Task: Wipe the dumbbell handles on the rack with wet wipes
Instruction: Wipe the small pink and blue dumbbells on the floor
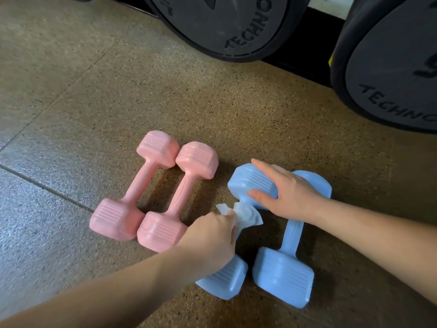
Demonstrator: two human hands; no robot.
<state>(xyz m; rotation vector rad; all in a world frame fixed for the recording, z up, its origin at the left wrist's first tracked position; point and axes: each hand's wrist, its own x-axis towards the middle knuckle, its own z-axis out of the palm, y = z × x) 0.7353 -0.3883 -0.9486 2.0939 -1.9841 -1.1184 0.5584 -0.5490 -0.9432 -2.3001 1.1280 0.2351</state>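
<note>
- The left forearm [106,292] comes in from the bottom edge and the right forearm [378,233] from the right edge, both bare.
- The left hand [210,242] has its fingers [231,215] curled tight round a white wet wipe [247,216], and the wipe is wrapped round the handle of a blue dumbbell [251,182].
- This blue dumbbell lies on the floor [94,102]. Its near head sticks out below the left fingers, towards the camera, and its far head lies beyond them.
- The right hand [293,197] rests on that far head. The index finger lies straight along the top, the thumb presses the near face just above the wipe, and the other right fingers are hidden.
- A second blue dumbbell [283,275] lies just to the right of the left fingers. Its handle runs under the right wrist and its far head shows behind the right fingers.
- Two pink dumbbells [142,185] lie side by side to the left of the left fingers. Their far heads touch, and the nearer one's near head touches the left wrist.
- Well beyond the right fingers stand large black weight plates [224,24] with raised lettering.
</note>
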